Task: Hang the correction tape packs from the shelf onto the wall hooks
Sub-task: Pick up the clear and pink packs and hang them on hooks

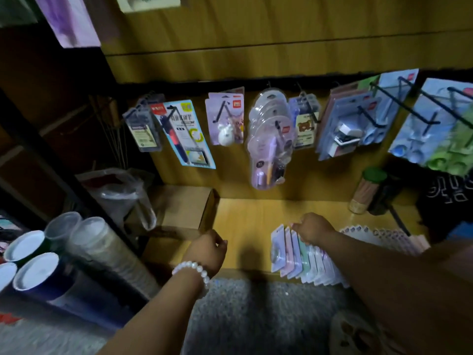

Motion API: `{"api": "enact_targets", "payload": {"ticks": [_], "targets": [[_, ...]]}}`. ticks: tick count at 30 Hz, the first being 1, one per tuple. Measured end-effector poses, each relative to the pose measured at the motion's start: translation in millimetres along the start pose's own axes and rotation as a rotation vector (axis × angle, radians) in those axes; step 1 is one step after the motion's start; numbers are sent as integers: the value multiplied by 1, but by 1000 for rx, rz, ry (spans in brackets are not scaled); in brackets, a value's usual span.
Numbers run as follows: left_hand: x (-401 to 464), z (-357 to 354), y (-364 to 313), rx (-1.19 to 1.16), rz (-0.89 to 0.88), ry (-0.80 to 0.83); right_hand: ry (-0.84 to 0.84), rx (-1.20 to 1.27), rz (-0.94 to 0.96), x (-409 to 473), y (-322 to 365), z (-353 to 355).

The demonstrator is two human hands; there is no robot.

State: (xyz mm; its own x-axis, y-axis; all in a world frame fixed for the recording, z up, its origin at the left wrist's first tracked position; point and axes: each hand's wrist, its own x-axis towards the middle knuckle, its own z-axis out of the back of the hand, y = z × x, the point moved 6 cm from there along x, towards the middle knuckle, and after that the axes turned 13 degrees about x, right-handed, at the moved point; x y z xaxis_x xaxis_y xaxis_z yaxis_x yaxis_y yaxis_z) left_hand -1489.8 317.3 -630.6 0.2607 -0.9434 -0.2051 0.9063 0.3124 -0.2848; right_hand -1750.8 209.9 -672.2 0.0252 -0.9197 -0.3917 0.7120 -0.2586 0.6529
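Note:
A fanned row of pastel correction tape packs [294, 254] lies on the low wooden shelf [245, 216]. My right hand [311, 228] reaches down onto the top edges of the leftmost packs, its fingers curled round them. My left hand [208, 248], with a white bead bracelet on the wrist, hovers over the shelf's left part with loosely curled fingers that hold nothing. Above, black wall hooks [220, 111] carry hanging stationery packs; one holds a purple card with a white figure [226, 124].
A cardboard box [179, 208] and a plastic bag [120, 185] sit at the shelf's left. Rolled tubes [51, 252] lean at the lower left. A green-capped jar [366, 190] stands at the right. A second row of cards [384, 234] lies behind my right arm.

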Motion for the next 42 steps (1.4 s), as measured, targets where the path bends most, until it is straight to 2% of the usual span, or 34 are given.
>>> {"api": "enact_targets", "payload": {"ticks": [5, 10, 16, 24, 33, 39, 42], "targets": [[16, -30, -7, 2, 0, 44, -16, 54, -115, 17, -21, -15], [25, -59, -4, -17, 13, 106, 13, 70, -149, 26, -32, -46], [34, -86, 7, -22, 21, 171, -83, -34, -181, 35, -43, -65], [38, -97, 20, -10, 34, 195, -86, -124, -233, 51, -41, -90], [39, -103, 21, -21, 35, 220, -74, -252, -268, 58, -41, -86], [37, -105, 20, -40, 37, 231, -87, -188, -268, 56, -43, -85], [38, -110, 24, -146, 96, 274, -94, -107, -257, 55, -41, -85]]}}
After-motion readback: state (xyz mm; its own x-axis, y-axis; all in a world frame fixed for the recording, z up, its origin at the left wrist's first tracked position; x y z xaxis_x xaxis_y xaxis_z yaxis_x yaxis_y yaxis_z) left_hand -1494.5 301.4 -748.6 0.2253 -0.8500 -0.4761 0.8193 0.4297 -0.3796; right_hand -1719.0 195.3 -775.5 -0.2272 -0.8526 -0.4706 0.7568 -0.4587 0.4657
